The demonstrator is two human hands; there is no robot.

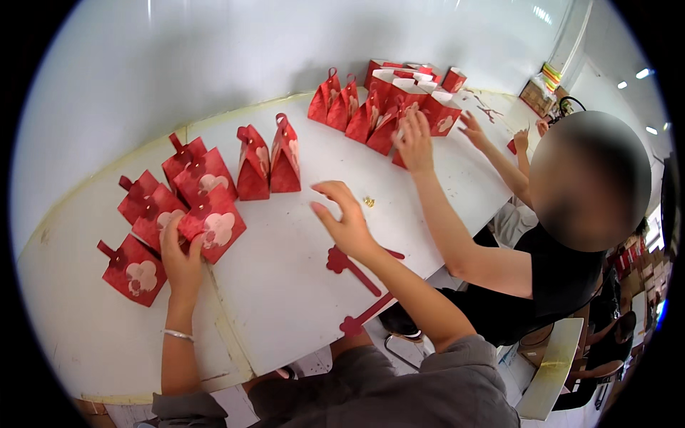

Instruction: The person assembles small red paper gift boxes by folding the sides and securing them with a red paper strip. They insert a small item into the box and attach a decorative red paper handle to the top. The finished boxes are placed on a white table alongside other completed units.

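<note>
At the left of the table, my left hand (pixel 182 260) grips the near corner of a red gift box (pixel 222 230) with a pale pink flower on its side. My right hand (pixel 348 222) is over the middle of the table, its fingers apart and nothing in them. Beyond that hand lie small gold pieces (pixel 369 202), too small to name. Dark red flower-ended straps (pixel 354 271) lie on the table beneath my right forearm. More red boxes (pixel 135 269) with strap tabs sit close around my left hand.
Two peaked red boxes (pixel 285 157) with looped tops stand farther back. Several looped and open-topped boxes (pixel 435 107) crowd the far right. A co-worker's hand (pixel 415 141) reaches in there. The white table (pixel 278 307) borders a pale wall (pixel 235 57).
</note>
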